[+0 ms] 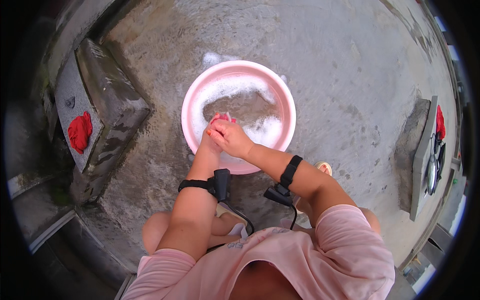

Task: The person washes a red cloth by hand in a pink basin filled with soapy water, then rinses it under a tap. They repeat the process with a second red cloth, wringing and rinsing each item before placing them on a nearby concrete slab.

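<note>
L hand: grip closed on pink-red item, partly hid.
R hand: ditto, overlaps L.
Basin: pink, rd., w/ suds.

On our left, a damp-stained concrete block carries a grey slab, where we see a crumpled red cloth toward the near end and a small dark patch, perhaps a mark or a lump, nearer the far end. To our right stands a second slab, bearing a red bundle toward its far corner and a silvery object closer to its middle, beside dark items too blurred for us to name. Between them we have the grey, spotted concrete floor.
</note>
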A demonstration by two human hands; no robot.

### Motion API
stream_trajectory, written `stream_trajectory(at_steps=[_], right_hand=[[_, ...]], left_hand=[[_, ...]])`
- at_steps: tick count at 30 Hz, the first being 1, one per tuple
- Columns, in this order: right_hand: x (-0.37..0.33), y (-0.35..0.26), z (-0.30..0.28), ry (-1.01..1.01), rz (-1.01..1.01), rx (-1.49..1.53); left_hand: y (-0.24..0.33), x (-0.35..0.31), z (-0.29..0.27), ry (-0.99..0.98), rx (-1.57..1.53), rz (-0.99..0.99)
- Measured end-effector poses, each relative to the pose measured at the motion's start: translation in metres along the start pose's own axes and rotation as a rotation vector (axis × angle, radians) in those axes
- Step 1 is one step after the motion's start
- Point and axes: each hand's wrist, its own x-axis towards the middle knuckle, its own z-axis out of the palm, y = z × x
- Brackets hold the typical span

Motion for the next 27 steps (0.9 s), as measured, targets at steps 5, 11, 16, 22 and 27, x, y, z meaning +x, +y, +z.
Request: stream_trajectory(at_steps=[5,11,16,22,27], right_hand=[[0.020,0.081,-0.032,-0.079,0.480,-0.432],[0.002,0.090,-0.016,-0.005,0.410,-0.094],[-0.011,0.021,-0.006,-0.172,0.179,0.203],[0.007,0.021,-0.018,-0.112,0.013,-0.400],[0.025,0.093,-0.059,-0.172,0.430,-0.689]], left_hand=[[-0.003,-0.007,0.053,0.661,0.216,0.142],[-0.011,-0.017,0.090,0.813,0.352,0.000],[0.001,-0.012,0.074,0.585,0.219,0.088],[-0.013,0.002,0.083,0.698,0.237,0.190],[-0.023,0.001,0.105,0.659,0.258,-0.019]])
